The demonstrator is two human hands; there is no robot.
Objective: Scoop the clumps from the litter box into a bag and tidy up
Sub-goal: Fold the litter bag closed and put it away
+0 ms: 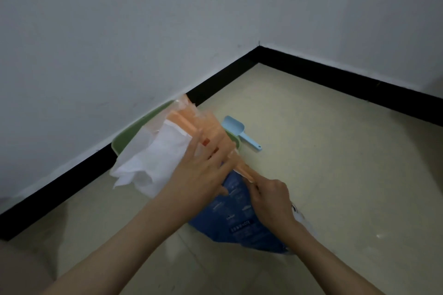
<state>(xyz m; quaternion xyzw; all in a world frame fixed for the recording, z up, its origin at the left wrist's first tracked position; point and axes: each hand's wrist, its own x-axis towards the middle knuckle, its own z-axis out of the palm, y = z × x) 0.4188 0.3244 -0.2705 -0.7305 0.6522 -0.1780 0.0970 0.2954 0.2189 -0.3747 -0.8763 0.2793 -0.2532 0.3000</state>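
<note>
1. Hands meeting over the floor (323, 151), both on an orange bag (191, 122) stretched as a folded strip between them.
2. Left hand (203, 175): fingers fairly straight, laid along the bag's middle, with a white bag (153, 163) bunched beside it; whether the thumb pinches underneath cannot be told.
3. Right hand (271, 196): fingers curled and clamped on the bag's near end.
4. Green litter box (134, 134) against the left wall, mostly hidden behind the bags; contents not visible.
5. Blue scoop (239, 132) lying on the floor just right of the box, untouched.
6. Blue pack (239, 218) on the floor under the hands, probably litter.
7. Step in hand, by judgement: readying a bag, before any scooping.
8. Next move likely calls for parting the bag's mouth, setting it open near the box, then freeing one hand for the scoop.
</note>
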